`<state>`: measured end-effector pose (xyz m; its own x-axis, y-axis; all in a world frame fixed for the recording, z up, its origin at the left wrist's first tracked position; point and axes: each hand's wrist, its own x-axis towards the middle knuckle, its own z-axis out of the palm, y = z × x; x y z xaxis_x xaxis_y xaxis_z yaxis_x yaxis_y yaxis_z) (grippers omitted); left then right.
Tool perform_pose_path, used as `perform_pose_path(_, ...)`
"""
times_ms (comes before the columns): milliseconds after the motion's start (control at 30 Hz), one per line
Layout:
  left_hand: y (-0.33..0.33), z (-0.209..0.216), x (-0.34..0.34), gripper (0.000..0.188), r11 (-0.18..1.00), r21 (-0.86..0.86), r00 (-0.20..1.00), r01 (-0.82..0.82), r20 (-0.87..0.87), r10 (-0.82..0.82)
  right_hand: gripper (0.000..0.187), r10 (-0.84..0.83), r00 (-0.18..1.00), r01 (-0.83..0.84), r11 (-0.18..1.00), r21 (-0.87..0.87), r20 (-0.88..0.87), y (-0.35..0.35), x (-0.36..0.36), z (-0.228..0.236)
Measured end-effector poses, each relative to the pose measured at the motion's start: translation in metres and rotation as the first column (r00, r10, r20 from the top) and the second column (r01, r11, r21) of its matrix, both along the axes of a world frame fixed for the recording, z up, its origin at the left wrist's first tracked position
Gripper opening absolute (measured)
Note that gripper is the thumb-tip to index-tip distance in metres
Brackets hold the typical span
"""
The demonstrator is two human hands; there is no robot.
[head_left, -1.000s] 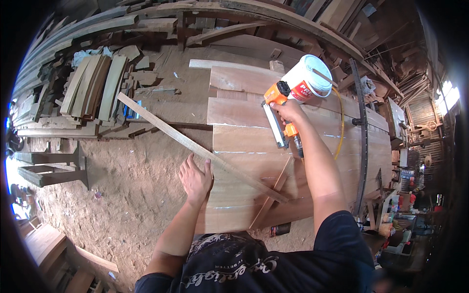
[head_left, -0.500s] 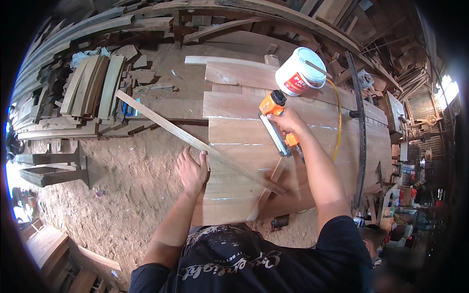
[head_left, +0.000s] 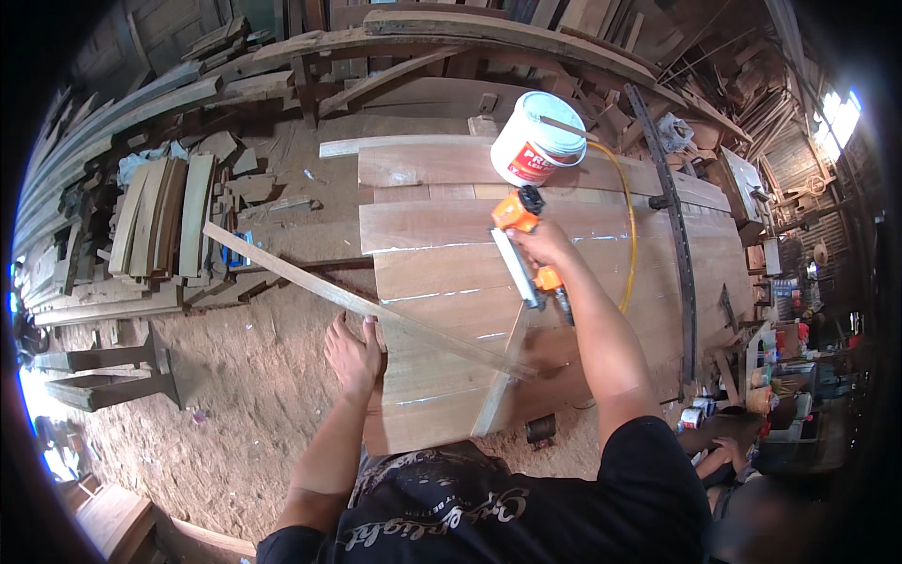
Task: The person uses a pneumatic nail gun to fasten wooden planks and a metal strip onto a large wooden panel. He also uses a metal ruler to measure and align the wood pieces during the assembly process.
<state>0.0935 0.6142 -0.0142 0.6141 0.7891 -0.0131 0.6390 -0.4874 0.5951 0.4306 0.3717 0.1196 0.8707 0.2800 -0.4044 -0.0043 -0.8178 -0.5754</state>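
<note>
My right hand is wrapped round the grip of an orange nail gun, which hangs above the panel with its silver magazine slanting toward me. A yellow air hose curves behind my right forearm. My left hand rests at the left edge of the wide panel of joined boards, fingers apart, close beside a long thin wooden strip. That strip lies diagonally across the panel's near left part and sticks out past its edge. A second strip meets it near its right end.
A white bucket stands on the panel's far side, a stick on its lid. A dark metal bar clamp crosses the panel on the right. Stacked boards lie at far left, near a wooden frame. Another person's arm shows at lower right.
The view has shifted, so the panel and bucket sit farther left in it. The nail gun is slightly nearer me and farther right relative to the bucket. My left hand stays at the panel edge.
</note>
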Motion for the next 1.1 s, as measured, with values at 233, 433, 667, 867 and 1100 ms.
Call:
perform_pose_path(233, -0.002, 0.002, 0.000, 0.066, 1.000, 0.001, 0.999, 0.004, -0.036, -0.004, 0.035, -0.096, 0.995, 0.097, 0.992, -0.084, 0.011, -0.021, -0.004, 0.024)
perform_pose_path(433, -0.003, 0.004, 0.002, 0.063, 1.000, 0.022, 0.998, 0.009, -0.057, -0.007, 0.035, -0.064, 0.997, 0.068, 0.989, -0.131, 0.034, -0.030, -0.004, 0.000)
perform_pose_path(667, -0.001, 0.009, 0.001, 0.062, 1.000, 0.002, 0.999, -0.002, -0.033, 0.002, 0.034, -0.059, 0.998, 0.058, 0.998, -0.034, -0.026, -0.014, 0.041, 0.025)
perform_pose_path(867, -0.003, 0.003, 0.002, 0.062, 1.000, 0.018, 1.000, 0.002, -0.028, -0.002, 0.036, -0.068, 0.997, 0.070, 0.994, -0.089, 0.020, 0.008, 0.089, -0.001)
perform_pose_path(1100, -0.002, 0.009, 0.002, 0.062, 1.000, -0.014, 0.999, 0.020, -0.033, -0.020, 0.035, -0.030, 0.999, 0.036, 0.988, -0.151, 0.038, 0.012, 0.089, -0.014)
